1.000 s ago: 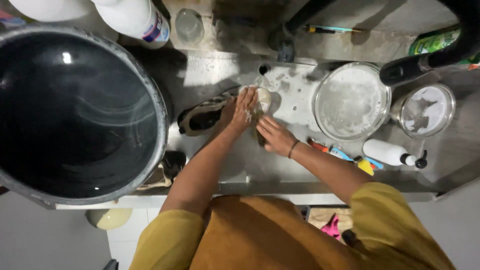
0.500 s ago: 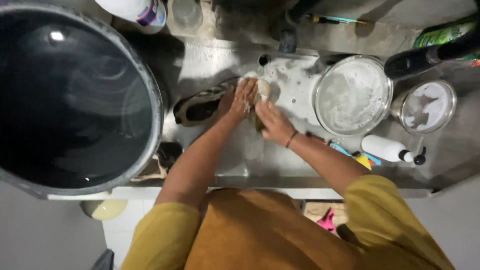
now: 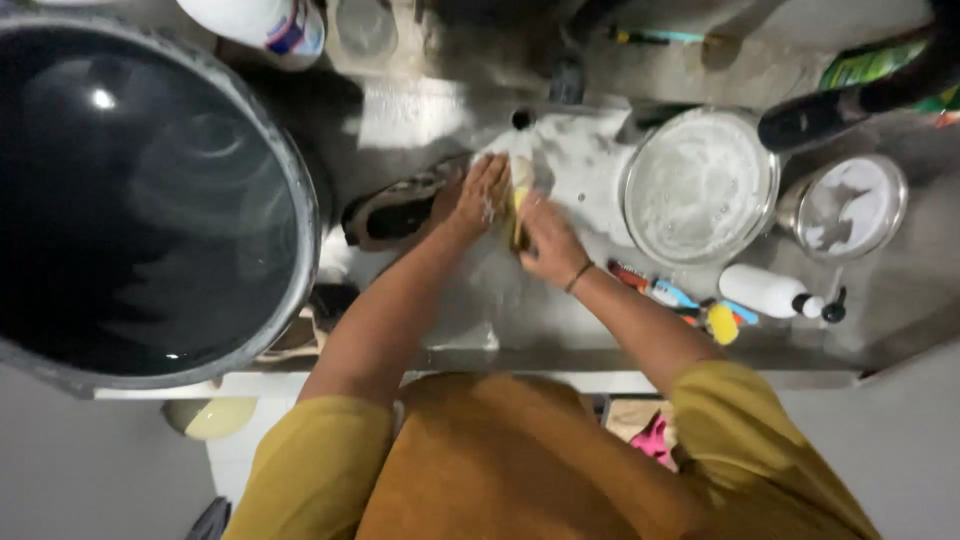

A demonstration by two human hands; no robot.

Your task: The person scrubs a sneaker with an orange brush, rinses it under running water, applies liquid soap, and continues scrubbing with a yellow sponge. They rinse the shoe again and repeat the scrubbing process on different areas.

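Observation:
My left hand (image 3: 478, 196) presses down on the toe end of a dark and tan shoe (image 3: 392, 212) that lies on the wet steel counter (image 3: 500, 310). Against it, my right hand (image 3: 545, 240) is closed on a yellow-edged scrubbing pad (image 3: 519, 200), which is held upright between the two hands. A pale, soapy patch shows at the fingertips. Suds spread over the counter behind the hands. Most of the pad and the shoe's toe are hidden by my fingers.
A large dark bucket of water (image 3: 312, 230) fills the left. To the right stand a glass bowl of suds (image 3: 700, 185) and a foamy metal cup (image 3: 848, 205), with a lying white bottle (image 3: 765, 290) and coloured brushes (image 3: 665, 294) nearer. A second shoe (image 3: 335, 300) lies by the bucket.
My right hand has slid up and closer to my left hand, and the yellow pad now stands between them. Both hands have shifted slightly away from me.

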